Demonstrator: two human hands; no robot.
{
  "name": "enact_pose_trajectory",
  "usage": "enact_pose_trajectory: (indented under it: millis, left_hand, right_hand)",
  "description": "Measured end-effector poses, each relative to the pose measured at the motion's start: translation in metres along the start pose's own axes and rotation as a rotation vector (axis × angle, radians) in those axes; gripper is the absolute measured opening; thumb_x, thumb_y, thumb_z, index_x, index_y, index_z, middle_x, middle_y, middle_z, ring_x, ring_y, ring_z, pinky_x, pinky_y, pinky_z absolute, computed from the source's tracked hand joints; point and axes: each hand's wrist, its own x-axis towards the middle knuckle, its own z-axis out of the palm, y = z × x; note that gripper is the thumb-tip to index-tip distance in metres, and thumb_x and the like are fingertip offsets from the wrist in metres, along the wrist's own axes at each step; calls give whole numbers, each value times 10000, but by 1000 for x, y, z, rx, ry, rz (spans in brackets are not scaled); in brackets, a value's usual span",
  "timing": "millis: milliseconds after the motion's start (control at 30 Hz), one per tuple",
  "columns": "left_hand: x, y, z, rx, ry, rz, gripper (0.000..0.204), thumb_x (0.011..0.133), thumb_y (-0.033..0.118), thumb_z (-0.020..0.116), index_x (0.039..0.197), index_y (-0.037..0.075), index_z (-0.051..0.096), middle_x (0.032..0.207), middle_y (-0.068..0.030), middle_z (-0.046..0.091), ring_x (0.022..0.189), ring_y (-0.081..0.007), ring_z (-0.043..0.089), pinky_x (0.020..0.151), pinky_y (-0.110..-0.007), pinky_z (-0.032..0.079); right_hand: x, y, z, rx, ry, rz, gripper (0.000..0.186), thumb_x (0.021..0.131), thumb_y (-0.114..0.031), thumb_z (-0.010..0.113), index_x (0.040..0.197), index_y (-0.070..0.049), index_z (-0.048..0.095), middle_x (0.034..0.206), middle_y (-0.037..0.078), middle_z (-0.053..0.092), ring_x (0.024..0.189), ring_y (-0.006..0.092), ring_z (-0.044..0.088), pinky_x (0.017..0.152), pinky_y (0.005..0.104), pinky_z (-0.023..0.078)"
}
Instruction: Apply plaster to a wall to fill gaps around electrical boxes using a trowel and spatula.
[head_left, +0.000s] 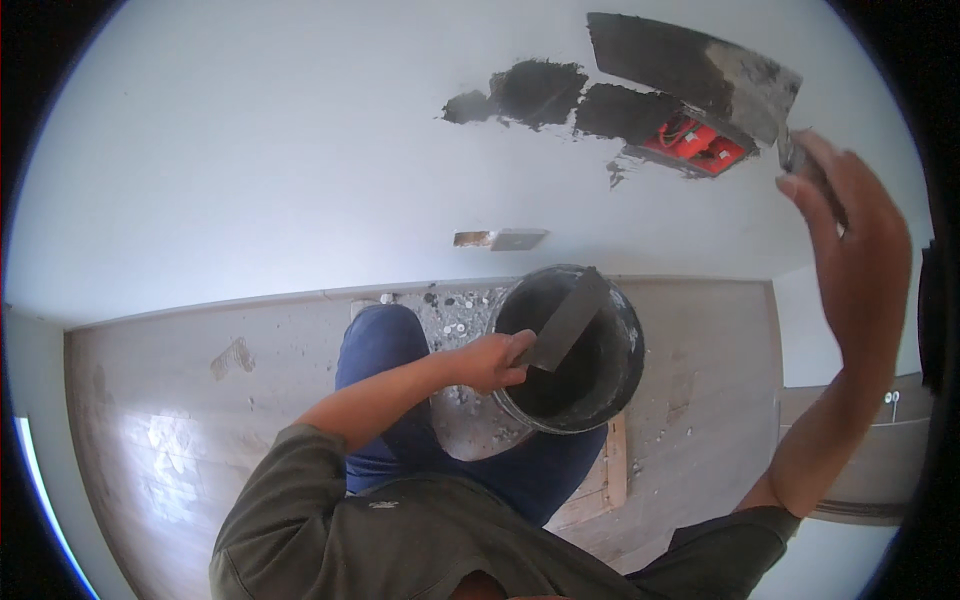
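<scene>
Two hands hold two blades, one before the white painted wall [280, 160], one over the black round bucket [636, 345].
The right hand [868, 225] has its fingers closed around the handle of the wide dark-grey metal trowel [665, 62], beside the red plastic wall box [698, 146] and dark-grey smeared patches [540, 92]; whether the blade touches the wall, I cannot tell. The left hand [490, 362] pinches the narrow grey flat scraper [568, 322] across the bucket's opening, probably so that drips fall inside. The bucket stands close, perhaps for easy reach. A small pale mark on the olive-green cloth shirt [420, 535] is unreadable; I see no clear label.
</scene>
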Motion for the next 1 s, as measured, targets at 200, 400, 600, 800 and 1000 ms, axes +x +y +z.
enact_pose_trajectory:
  millis: [200,400,600,800,1000]
  left_hand:
    - [1,-9,7,-31,22,41,368,825,179,609,1080,14,402,811,-258,593,833,-477,580,698,-519,445]
    - [0,-4,5,18,-24,-15,370,827,169,614,1088,9,406,845,-262,600,860,-479,579,716,-517,453]
    - [6,-10,11,-15,53,107,363,840,178,609,1103,18,417,867,-270,597,878,-480,576,732,-523,456]
    - [7,-9,11,48,-12,35,429,856,169,600,1208,-10,431,897,-266,619,863,-450,603,752,-488,468]
    - [5,-14,10,53,-43,-20,427,865,167,591,1221,-3,428,872,-263,618,845,-440,610,740,-477,474]
  right_hand:
    - [-41,-9,74,129,101,-208,328,784,-163,745,1080,-69,639,858,76,606,786,242,603,681,355,487]
    - [-9,-29,66,-17,125,-377,274,772,-191,733,1000,-73,639,847,60,606,821,229,603,715,359,488]
    - [14,-24,47,-189,61,-309,227,829,-200,696,1016,-76,661,876,86,633,877,252,622,760,378,506]
    - [5,-2,47,-145,56,-158,256,876,-231,674,1080,-76,676,901,88,661,851,253,645,756,382,522]
    - [-8,8,44,-53,-23,-63,271,892,-231,669,1106,-64,664,909,124,663,816,251,654,736,370,516]
